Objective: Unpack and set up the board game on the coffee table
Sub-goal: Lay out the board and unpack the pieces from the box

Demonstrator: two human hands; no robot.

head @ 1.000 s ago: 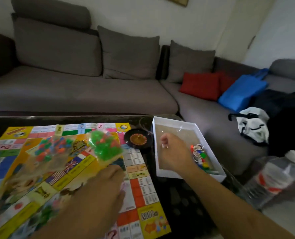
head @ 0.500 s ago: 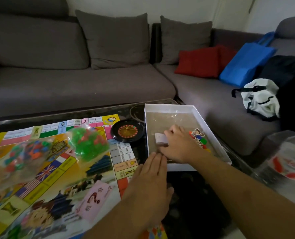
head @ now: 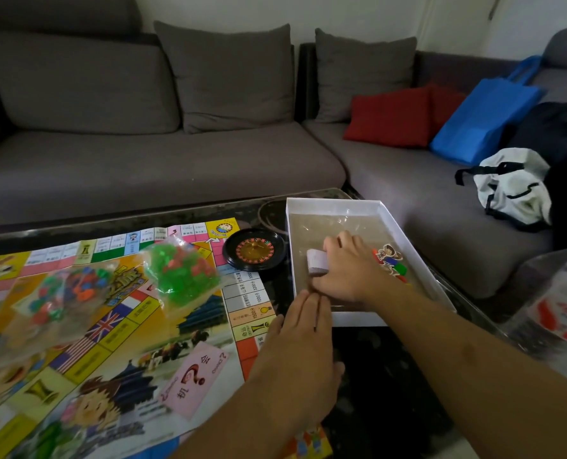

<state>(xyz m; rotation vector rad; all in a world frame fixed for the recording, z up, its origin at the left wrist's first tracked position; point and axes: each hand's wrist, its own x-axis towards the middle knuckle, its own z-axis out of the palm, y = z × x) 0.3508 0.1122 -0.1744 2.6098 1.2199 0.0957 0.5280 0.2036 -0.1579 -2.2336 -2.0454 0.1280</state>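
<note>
The colourful game board (head: 116, 326) lies unfolded on the dark coffee table (head: 384, 385). Two clear bags of small plastic pieces rest on it, one mostly green (head: 181, 274), one mixed colours (head: 60, 293). A pink question-mark card (head: 194, 379) lies near the board's front. A small black roulette wheel (head: 254, 250) sits beside the white box tray (head: 408, 246). My right hand (head: 348, 270) is inside the tray, gripping a small stack of pale cards (head: 316, 261). My left hand (head: 302, 356) lies flat, fingers straight, over the board's right edge, fingertips near the tray's front wall.
Cartoon figure tokens and coloured pieces (head: 389, 260) lie in the tray right of my hand. A plastic water bottle (head: 553, 306) stands at the table's right. The grey sofa (head: 162, 160) behind holds red cushions (head: 391, 117), a blue bag (head: 484, 111) and a white bag (head: 510, 187).
My right hand has picked up the card stack in the tray. My left hand left the green bag and moved right, flat by the tray. The view dropped and shifted right.
</note>
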